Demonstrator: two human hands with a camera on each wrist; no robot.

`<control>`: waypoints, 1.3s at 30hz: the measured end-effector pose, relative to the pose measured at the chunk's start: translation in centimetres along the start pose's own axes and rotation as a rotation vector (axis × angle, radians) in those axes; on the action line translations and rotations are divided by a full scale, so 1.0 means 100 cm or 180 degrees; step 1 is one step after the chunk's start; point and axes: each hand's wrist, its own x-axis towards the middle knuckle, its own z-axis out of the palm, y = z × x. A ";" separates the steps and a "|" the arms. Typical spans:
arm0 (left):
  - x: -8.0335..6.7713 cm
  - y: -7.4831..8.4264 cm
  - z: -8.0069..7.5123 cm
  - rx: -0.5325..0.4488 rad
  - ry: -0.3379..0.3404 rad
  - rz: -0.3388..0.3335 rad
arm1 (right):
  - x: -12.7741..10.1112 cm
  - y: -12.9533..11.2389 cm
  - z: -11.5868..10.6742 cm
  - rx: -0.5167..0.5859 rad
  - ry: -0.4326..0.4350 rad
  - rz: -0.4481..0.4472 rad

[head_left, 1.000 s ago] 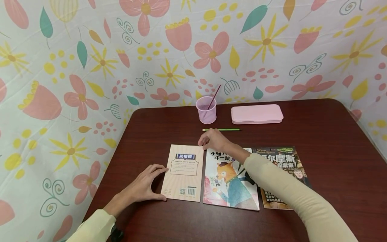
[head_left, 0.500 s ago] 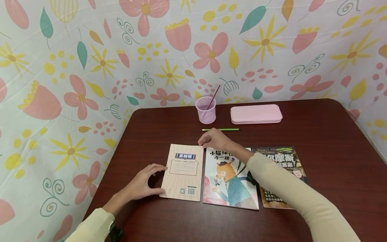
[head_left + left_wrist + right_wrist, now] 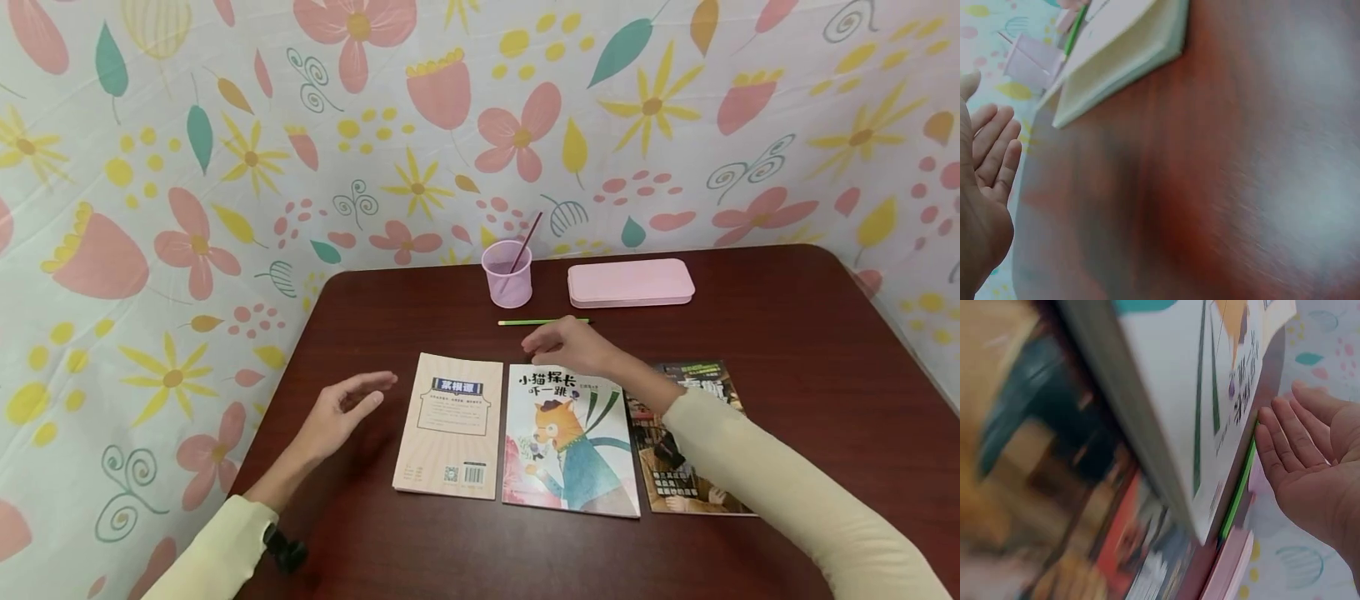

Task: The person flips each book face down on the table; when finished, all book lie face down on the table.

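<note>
A beige book (image 3: pixel 453 433) lies back cover up, barcode at its lower right corner. Beside its left edge my left hand (image 3: pixel 337 417) hovers with relaxed fingers, holding nothing; the left wrist view shows those fingers (image 3: pixel 997 150) apart from the book (image 3: pixel 1122 62). To the right lies a picture book with an orange cat (image 3: pixel 570 454) on the cover. Over its top edge is my right hand (image 3: pixel 573 346), fingers loosely extended and holding nothing. A dark magazine (image 3: pixel 697 492) lies furthest right, partly hidden under my right forearm.
Behind the books, a green pencil (image 3: pixel 525 322) lies across the dark wooden table (image 3: pixel 390 321), partly covered by my right hand. A lilac cup (image 3: pixel 508 287) holding a dark red stick and a pink pencil case (image 3: pixel 632 283) stand near the flowered cloth backdrop (image 3: pixel 300 125).
Both hands have let go of the beige book. My left hand has drawn back up and left; my right hand has moved right, over the cat book's top edge.
</note>
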 end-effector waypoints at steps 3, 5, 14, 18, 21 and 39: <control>0.009 0.008 0.002 -0.0038 0.0039 0.0062 | -0.013 0.006 -0.010 -0.0066 0.0016 0.0008; 0.014 0.013 0.005 -0.0018 0.0036 0.0100 | -0.022 0.009 -0.017 -0.0098 0.0043 0.0075; 0.034 0.034 0.038 0.0005 -0.0231 0.0035 | -0.060 0.017 -0.040 -0.0152 0.0203 0.0239; 0.041 0.039 0.058 -0.0006 -0.0382 0.0056 | -0.073 0.021 -0.046 -0.0260 0.0260 0.0331; 0.043 0.042 0.073 0.0001 -0.0471 0.0070 | -0.080 0.026 -0.047 -0.0329 0.0260 0.0333; 0.019 0.044 0.151 0.1217 -0.0922 0.0293 | -0.099 0.041 -0.047 -0.0299 0.0341 0.0430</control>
